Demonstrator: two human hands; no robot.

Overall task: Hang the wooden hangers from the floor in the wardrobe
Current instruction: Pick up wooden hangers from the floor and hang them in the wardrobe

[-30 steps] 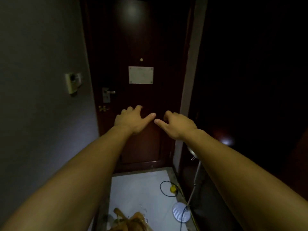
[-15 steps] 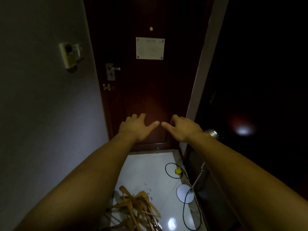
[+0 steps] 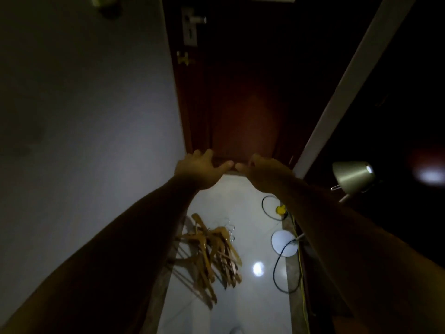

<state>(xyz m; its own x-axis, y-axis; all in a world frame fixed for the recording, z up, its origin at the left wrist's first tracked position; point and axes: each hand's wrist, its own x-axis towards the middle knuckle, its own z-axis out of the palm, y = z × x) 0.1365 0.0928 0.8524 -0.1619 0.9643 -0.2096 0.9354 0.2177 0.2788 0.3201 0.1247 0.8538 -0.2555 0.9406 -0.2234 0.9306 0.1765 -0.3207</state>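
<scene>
Hands reach forward, palms down, over a dim hallway: the left hand (image 3: 201, 170) and the right hand (image 3: 266, 170) float side by side, thumbs nearly meeting. Both have their fingers (image 3: 207, 154) spread loosely and hold nothing. Below the left forearm, a tangled pile of light-brown wooden hangers with metal hooks (image 3: 212, 254) lies on the glossy white tiled floor (image 3: 240, 307), close to the grey wall (image 3: 84, 128). Ahead stands a dark reddish wooden door (image 3: 245, 112) with a metal lever handle (image 3: 192, 22). To the right, a silver-shaded floor lamp (image 3: 352, 175) leans over its round white base (image 3: 281, 242), with black and yellow cables (image 3: 286, 268) trailing beside it.
</scene>
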